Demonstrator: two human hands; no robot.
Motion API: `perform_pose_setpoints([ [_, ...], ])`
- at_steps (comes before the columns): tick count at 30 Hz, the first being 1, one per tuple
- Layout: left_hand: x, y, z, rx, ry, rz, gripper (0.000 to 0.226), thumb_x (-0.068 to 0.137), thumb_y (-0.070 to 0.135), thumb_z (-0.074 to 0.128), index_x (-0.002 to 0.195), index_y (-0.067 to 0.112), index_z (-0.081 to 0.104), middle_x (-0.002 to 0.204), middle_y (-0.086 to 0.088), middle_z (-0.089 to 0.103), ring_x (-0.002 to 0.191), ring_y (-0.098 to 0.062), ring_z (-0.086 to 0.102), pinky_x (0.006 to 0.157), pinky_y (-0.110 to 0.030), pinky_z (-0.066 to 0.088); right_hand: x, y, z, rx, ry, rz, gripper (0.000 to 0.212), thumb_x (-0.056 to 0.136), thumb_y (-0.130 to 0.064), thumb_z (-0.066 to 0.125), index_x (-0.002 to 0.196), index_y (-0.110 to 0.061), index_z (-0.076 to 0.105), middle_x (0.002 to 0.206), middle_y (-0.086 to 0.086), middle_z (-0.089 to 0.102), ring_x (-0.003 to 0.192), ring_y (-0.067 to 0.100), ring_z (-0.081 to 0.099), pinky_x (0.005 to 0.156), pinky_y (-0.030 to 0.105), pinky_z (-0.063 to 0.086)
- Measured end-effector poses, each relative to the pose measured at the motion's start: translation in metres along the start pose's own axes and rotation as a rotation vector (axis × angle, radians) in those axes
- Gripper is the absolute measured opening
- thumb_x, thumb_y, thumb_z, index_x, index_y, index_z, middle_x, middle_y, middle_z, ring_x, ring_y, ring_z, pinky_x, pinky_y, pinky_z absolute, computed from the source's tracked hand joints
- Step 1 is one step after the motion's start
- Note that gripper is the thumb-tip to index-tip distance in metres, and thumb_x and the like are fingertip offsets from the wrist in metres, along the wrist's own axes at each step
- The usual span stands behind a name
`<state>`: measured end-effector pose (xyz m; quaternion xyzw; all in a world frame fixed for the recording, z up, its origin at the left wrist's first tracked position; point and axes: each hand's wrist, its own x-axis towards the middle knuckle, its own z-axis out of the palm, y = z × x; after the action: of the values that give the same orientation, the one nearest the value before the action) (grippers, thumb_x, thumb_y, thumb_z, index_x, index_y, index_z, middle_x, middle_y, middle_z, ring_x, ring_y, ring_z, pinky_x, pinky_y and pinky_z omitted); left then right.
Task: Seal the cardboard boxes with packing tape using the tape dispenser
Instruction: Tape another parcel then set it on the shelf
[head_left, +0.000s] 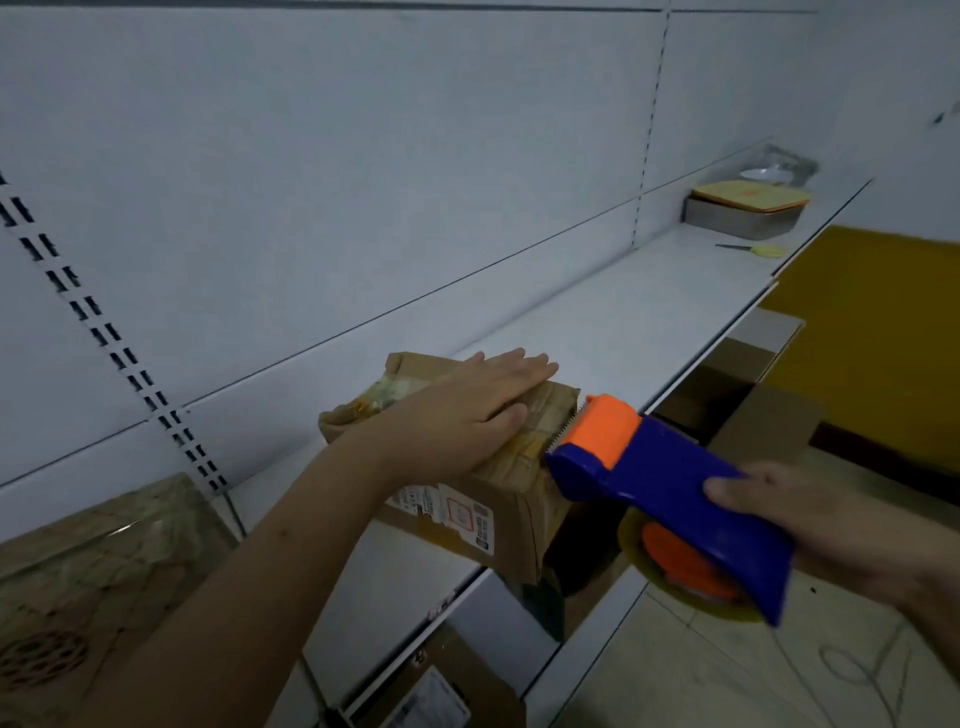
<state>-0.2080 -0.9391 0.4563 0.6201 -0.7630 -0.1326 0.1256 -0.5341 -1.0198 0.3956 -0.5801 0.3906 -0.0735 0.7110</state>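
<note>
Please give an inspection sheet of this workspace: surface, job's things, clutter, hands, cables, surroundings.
Surface: white shelf.
Job's things: cardboard box on the shelf's front edge; blue and orange tape dispenser, toothed end at the box's right top edge.
Clutter: metal tray under an orange lid; yellow-handled tool.
Hands: left hand flat on the box; right hand grips the dispenser.
Cables: nothing seen.
Surroundings: slotted white back panel; more boxes below.

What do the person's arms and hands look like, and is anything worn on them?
Both hands are bare: no gloves, rings or watch show. The left hand continues into a bare forearm with no sleeve in view and a small dark spot. Of the right hand, only the hand and wrist show, slightly blurred.
</note>
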Motion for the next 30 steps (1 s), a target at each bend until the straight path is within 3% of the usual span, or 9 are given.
perform_pose_setpoints([
  [4, -0.003, -0.009, -0.008, -0.042, 0.078, 0.023, 0.045, 0.106, 0.027, 0.039, 0.151, 0.035, 0.038, 0.157, 0.018, 0.032, 0.145, 0.011, 0.017, 0.120, -0.017, 0.010, 0.024, -0.001, 0.048, -0.122, -0.028, 0.020, 0.110, 0.037, -0.072, 0.086, 0.122, -0.008, 0.057, 0.106, 0.011, 0.073, 0.093, 0.025, 0.071, 0.080, 0.035, 0.054],
  [8, -0.007, -0.021, -0.021, 0.146, 0.289, -0.063, 0.038, 0.104, 0.031, 0.047, 0.141, 0.027, 0.054, 0.152, 0.008, 0.044, 0.143, -0.001, 0.030, 0.120, -0.020, 0.019, 0.045, -0.006, 0.087, -0.073, -0.022, -0.107, 0.080, 0.052, -0.068, 0.073, 0.107, -0.010, 0.065, 0.098, 0.008, 0.075, 0.085, 0.019, 0.071, 0.073, 0.027, 0.054],
  [10, -0.014, -0.019, -0.023, 0.052, 0.214, -0.167, 0.040, 0.105, 0.034, 0.043, 0.145, 0.029, 0.049, 0.155, 0.010, 0.039, 0.141, 0.002, 0.029, 0.117, -0.014, 0.017, 0.054, -0.005, 0.099, -0.037, -0.002, -0.166, 0.080, 0.054, -0.069, 0.069, 0.106, -0.009, 0.066, 0.095, 0.008, 0.075, 0.081, 0.018, 0.071, 0.069, 0.025, 0.052],
  [14, -0.018, -0.009, -0.016, 0.055, 0.009, -0.223, 0.069, 0.097, 0.064, 0.029, 0.157, 0.032, 0.019, 0.165, 0.010, 0.010, 0.149, -0.005, 0.015, 0.124, -0.044, 0.011, 0.063, 0.002, 0.104, 0.016, 0.019, -0.176, 0.072, 0.060, -0.066, 0.070, 0.104, -0.009, 0.066, 0.090, 0.007, 0.075, 0.074, 0.017, 0.071, 0.064, 0.023, 0.052],
  [18, -0.011, -0.011, -0.016, 0.089, -0.013, -0.260, 0.089, 0.083, 0.086, 0.024, 0.157, 0.038, 0.010, 0.166, 0.014, 0.001, 0.151, -0.007, 0.010, 0.124, -0.045, 0.011, 0.056, 0.006, 0.105, 0.068, 0.003, -0.121, 0.075, 0.063, -0.069, 0.070, 0.106, -0.009, 0.065, 0.092, 0.010, 0.075, 0.076, 0.019, 0.071, 0.067, 0.025, 0.053],
  [22, -0.010, -0.019, -0.012, 0.095, 0.014, -0.252, 0.093, 0.075, 0.086, 0.019, 0.156, 0.042, 0.010, 0.165, 0.016, 0.002, 0.152, -0.009, 0.010, 0.123, -0.047, 0.015, 0.041, 0.014, 0.084, -0.026, 0.065, 0.023, 0.090, 0.051, -0.079, 0.073, 0.112, -0.014, 0.059, 0.089, 0.002, 0.076, 0.081, 0.019, 0.074, 0.071, 0.028, 0.056],
  [24, -0.010, -0.019, -0.012, 0.106, 0.016, -0.254, 0.091, 0.077, 0.086, 0.021, 0.156, 0.043, 0.009, 0.165, 0.017, 0.001, 0.151, -0.007, 0.009, 0.124, -0.044, 0.014, 0.032, 0.026, 0.084, -0.106, 0.085, 0.109, 0.080, 0.057, -0.078, 0.071, 0.103, -0.013, 0.062, 0.081, 0.000, 0.076, 0.077, 0.018, 0.074, 0.071, 0.026, 0.055],
  [27, -0.010, -0.015, -0.014, 0.123, -0.019, -0.256, 0.087, 0.085, 0.084, 0.031, 0.157, 0.042, 0.005, 0.165, 0.017, -0.003, 0.150, -0.003, 0.004, 0.124, -0.042, 0.009, 0.026, 0.044, 0.087, -0.194, 0.148, 0.135, 0.095, 0.052, -0.085, 0.066, 0.089, 0.002, 0.061, 0.079, 0.014, 0.070, 0.069, 0.023, 0.068, 0.067, 0.028, 0.046],
  [30, -0.011, -0.009, -0.019, 0.147, -0.080, -0.287, 0.088, 0.087, 0.076, 0.036, 0.157, 0.038, 0.000, 0.164, 0.017, -0.008, 0.147, 0.002, -0.005, 0.125, -0.044, 0.003, 0.025, 0.043, 0.094, -0.162, 0.137, 0.106, 0.060, 0.066, -0.068, 0.060, 0.074, -0.009, 0.060, 0.060, -0.002, 0.066, 0.055, 0.010, 0.063, 0.055, 0.015, 0.043],
])
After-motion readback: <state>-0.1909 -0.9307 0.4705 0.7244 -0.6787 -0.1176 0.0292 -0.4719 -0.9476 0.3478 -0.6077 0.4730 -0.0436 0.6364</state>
